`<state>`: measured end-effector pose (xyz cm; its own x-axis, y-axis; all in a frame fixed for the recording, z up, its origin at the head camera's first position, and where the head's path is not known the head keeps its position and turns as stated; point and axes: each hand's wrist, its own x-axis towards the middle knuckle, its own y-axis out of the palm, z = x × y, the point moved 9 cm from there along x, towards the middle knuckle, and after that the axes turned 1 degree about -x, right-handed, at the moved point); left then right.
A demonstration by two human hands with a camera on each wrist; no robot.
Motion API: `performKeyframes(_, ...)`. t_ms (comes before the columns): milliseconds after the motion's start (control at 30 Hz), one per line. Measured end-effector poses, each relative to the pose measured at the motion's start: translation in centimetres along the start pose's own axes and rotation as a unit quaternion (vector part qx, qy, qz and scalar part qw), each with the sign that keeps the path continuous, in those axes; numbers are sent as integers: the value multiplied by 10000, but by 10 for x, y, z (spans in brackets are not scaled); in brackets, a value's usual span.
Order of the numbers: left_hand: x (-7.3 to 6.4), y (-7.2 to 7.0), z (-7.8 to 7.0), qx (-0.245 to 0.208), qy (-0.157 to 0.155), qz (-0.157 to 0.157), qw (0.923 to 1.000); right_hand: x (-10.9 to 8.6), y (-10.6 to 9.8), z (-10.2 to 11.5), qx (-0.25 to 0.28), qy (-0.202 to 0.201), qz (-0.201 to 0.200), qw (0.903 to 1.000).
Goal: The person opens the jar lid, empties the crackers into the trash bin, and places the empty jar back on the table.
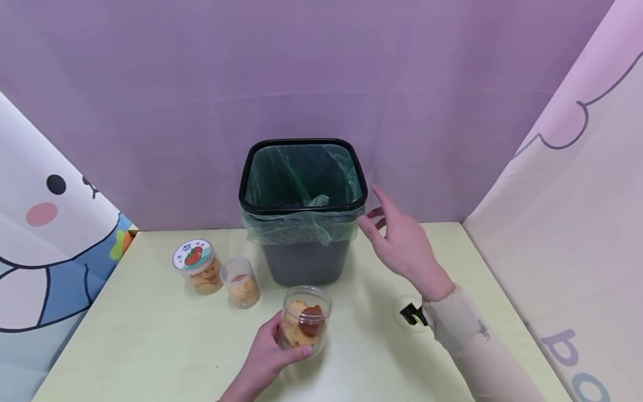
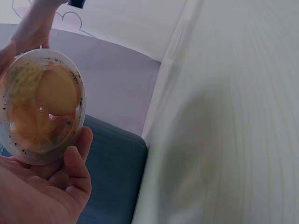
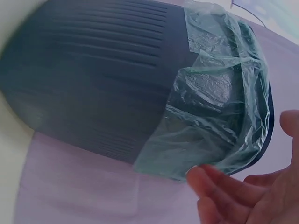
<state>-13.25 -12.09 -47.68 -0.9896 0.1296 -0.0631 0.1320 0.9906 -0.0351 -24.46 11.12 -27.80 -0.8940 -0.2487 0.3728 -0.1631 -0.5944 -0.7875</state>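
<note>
My left hand (image 1: 268, 352) grips a clear plastic jar (image 1: 296, 335) of biscuits around its lower side, in front of the bin. No lid sits on this jar, and a darker brown biscuit (image 1: 312, 321) shows on top. From below, in the left wrist view, the jar's base (image 2: 43, 105) shows the biscuits through it. At the right side of the dark trash bin (image 1: 305, 265), my right hand (image 1: 402, 240) is raised with thumb and fingers apart and nothing in it. Its fingertips (image 3: 198, 179) are close by the folded edge of the green bin liner (image 3: 205, 119).
Left of the bin stand a jar of biscuits (image 1: 205, 278) with a tomato-printed lid (image 1: 193, 254) and a smaller lidless clear cup (image 1: 242, 290) of biscuits. A round clear lid (image 1: 408, 324) with a black mark lies by the right sleeve. A purple curtain (image 1: 150, 111) hangs behind.
</note>
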Motion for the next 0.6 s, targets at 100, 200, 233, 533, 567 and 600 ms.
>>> performKeyframes(100,0,1,1,-26,-3,24,10000,11,-2,6,-111,123,135,9998)
performKeyframes(200,0,1,0,16,0,20,10000,21,-2,12,-264,226,246,9991)
performKeyframes(233,0,1,1,23,-16,19,10000,25,-3,13,-326,280,293,9986)
performKeyframes(533,-1,1,2,90,-144,-11,9999,46,4,17,-808,893,1110,9865)
performKeyframes(567,0,2,2,83,-139,-8,9999,47,6,17,-828,969,1216,9844)
performKeyframes(600,0,2,2,78,-135,-3,9999,47,7,16,-832,1028,1308,9825)
